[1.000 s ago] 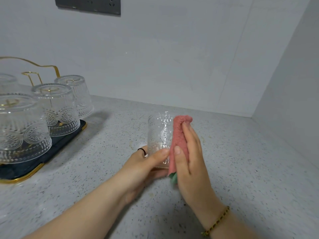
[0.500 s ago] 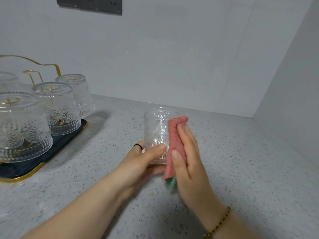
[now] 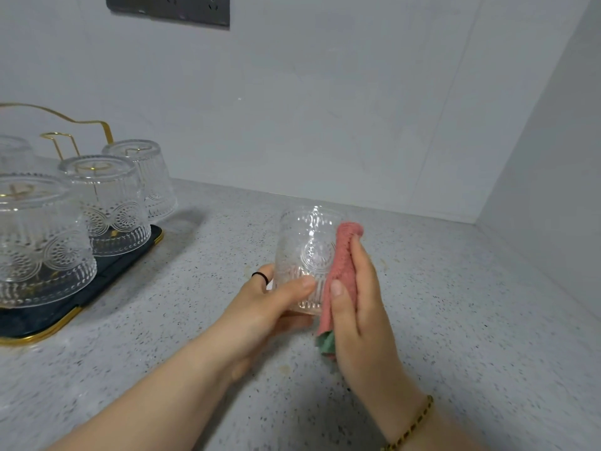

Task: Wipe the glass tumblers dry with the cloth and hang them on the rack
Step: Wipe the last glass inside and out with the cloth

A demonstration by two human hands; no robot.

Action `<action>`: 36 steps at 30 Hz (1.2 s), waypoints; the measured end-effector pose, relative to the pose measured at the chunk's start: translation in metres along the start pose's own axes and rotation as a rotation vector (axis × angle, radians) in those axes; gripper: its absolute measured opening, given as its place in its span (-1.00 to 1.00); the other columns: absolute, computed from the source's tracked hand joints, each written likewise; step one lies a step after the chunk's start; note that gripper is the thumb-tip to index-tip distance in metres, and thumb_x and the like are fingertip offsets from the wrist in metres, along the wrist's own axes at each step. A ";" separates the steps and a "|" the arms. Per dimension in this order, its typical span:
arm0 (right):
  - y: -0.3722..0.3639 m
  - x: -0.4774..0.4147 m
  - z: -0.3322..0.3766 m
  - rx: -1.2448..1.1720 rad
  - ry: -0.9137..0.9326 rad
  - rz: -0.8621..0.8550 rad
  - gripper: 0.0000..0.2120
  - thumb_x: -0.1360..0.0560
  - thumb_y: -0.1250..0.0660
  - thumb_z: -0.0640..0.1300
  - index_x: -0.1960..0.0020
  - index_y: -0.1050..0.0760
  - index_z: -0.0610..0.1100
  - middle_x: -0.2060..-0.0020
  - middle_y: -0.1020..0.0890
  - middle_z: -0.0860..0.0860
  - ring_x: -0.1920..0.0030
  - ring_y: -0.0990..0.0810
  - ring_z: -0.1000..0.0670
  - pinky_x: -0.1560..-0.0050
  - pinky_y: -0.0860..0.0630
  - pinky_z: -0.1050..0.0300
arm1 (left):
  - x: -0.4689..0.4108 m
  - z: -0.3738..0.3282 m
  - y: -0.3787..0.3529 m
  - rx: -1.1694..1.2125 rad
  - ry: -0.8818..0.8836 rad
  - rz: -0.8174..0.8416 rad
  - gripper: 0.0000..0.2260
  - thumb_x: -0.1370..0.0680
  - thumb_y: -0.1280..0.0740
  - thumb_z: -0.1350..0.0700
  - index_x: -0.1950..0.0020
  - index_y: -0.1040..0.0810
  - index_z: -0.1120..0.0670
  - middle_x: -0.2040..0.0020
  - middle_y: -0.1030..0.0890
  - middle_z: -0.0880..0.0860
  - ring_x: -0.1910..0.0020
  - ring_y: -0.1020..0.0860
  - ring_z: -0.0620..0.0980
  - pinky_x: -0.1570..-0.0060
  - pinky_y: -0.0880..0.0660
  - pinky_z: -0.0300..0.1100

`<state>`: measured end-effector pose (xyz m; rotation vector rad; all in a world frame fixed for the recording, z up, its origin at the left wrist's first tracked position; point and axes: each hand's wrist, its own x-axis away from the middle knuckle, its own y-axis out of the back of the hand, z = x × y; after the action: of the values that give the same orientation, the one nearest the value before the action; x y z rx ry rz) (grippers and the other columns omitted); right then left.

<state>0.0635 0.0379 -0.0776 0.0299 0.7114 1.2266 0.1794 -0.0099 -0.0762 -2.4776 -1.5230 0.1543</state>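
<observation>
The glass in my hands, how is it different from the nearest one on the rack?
The held tumbler is gripped by the left hand above the counter, while the nearest rack tumbler sits upside down on the gold-trimmed rack. The held tumbler has the pink cloth pressed to its side by the right hand; the rack tumbler is untouched. Both are clear embossed glass.

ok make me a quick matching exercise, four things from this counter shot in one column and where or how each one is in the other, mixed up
1. tumbler
2. cloth
3. rack
4. socket panel

a. on the wall, top of view
b. left edge of the counter, holding upturned glasses
c. gripped in the left hand
d. pressed to the glass by the right hand

Pairs: 1-c, 2-d, 3-b, 4-a
</observation>
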 end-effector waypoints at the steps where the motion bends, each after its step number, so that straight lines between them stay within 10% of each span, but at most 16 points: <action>1: 0.002 -0.001 0.001 0.020 0.050 -0.027 -0.48 -0.32 0.09 0.46 -0.26 0.10 0.51 -0.36 -0.31 -0.08 -0.28 -0.38 -0.28 -0.18 -0.40 -0.29 | 0.000 0.001 -0.001 -0.016 0.001 0.008 -0.36 -0.16 -0.46 -0.03 -0.20 -0.45 0.13 0.10 -0.70 0.08 0.17 -0.66 0.05 0.20 -0.59 -0.17; 3: 0.007 -0.006 0.006 0.007 0.095 -0.057 -0.52 -0.38 0.00 0.34 -0.27 0.05 0.44 -0.35 -0.20 0.29 -0.36 -0.32 0.02 -0.30 -0.36 0.02 | 0.002 0.002 -0.003 0.001 -0.002 0.054 -0.29 -0.12 -0.45 -0.07 -0.23 -0.44 0.14 0.04 -0.69 0.10 0.12 -0.66 0.06 0.15 -0.58 -0.16; 7: 0.019 -0.007 0.009 -0.259 0.004 -0.069 -0.64 -0.51 -0.06 -0.02 -0.27 -0.11 0.18 0.22 -0.52 0.52 0.29 -0.53 0.41 0.32 -0.47 0.51 | 0.003 0.004 -0.003 0.182 0.002 0.222 -0.24 -0.05 -0.57 -0.16 -0.15 -0.56 0.18 -0.08 -0.64 0.19 -0.07 -0.61 0.10 -0.01 -0.58 -0.13; 11: 0.016 -0.002 0.005 -0.345 -0.087 -0.071 -0.70 -0.55 0.03 -0.10 -0.25 -0.22 0.12 0.33 -0.55 0.46 0.38 -0.53 0.36 0.43 -0.42 0.51 | 0.002 0.006 -0.003 0.112 0.043 0.220 -0.34 -0.18 -0.47 -0.14 -0.18 -0.54 0.16 -0.13 -0.62 0.14 -0.17 -0.56 0.06 -0.22 -0.47 -0.08; 15: 0.013 -0.002 0.008 -0.358 -0.153 -0.125 -0.71 -0.56 0.03 -0.07 -0.23 -0.21 0.17 0.43 -0.58 0.11 0.63 -0.42 0.18 0.64 -0.36 0.38 | 0.003 0.006 -0.005 0.021 0.036 0.075 -0.49 -0.34 -0.38 -0.13 -0.14 -0.53 0.19 -0.06 -0.66 0.15 -0.05 -0.62 0.03 -0.01 -0.56 -0.24; 20: 0.008 -0.004 -0.008 -0.211 -0.125 -0.165 -0.60 -0.56 -0.02 -0.10 -0.39 -0.09 0.08 -0.08 -0.35 0.32 0.06 -0.37 0.50 0.02 -0.37 0.56 | 0.004 0.011 -0.014 -0.008 0.041 0.030 -0.41 -0.28 -0.39 -0.22 -0.17 -0.48 0.11 -0.01 -0.67 0.11 0.03 -0.65 0.02 -0.14 -0.51 -0.10; 25: 0.000 -0.004 -0.003 -0.076 -0.003 -0.148 -0.62 -0.44 -0.04 0.16 -0.24 -0.08 0.32 -0.25 -0.31 0.28 -0.23 -0.34 0.33 -0.23 -0.32 0.38 | 0.004 0.010 -0.013 0.121 0.018 0.079 -0.61 -0.28 -0.52 0.04 -0.01 -0.54 0.16 0.20 -0.70 0.09 0.24 -0.67 -0.01 0.29 -0.57 -0.24; 30: 0.018 -0.007 0.009 -0.380 -0.092 -0.066 -0.74 -0.55 0.02 -0.05 -0.18 -0.22 0.22 0.11 -0.57 0.18 0.30 -0.60 0.26 0.40 -0.44 0.47 | 0.001 0.010 -0.007 0.182 -0.007 0.199 -0.35 -0.03 -0.58 -0.13 0.00 -0.64 0.21 0.03 -0.67 0.21 0.04 -0.65 0.08 0.05 -0.59 -0.14; 36: -0.003 0.001 0.003 -0.181 -0.073 0.027 -0.62 -0.48 0.00 0.19 -0.28 -0.06 0.40 -0.06 -0.52 -0.06 0.21 -0.62 0.02 0.22 -0.60 0.07 | 0.000 0.006 -0.009 0.346 0.015 0.093 -0.55 -0.31 -0.41 -0.08 -0.04 -0.59 0.21 0.05 -0.67 0.22 0.15 -0.66 0.06 0.19 -0.61 -0.18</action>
<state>0.0674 0.0389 -0.0767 -0.0648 0.5359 1.3055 0.1704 -0.0052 -0.0802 -2.2667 -1.2522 0.3800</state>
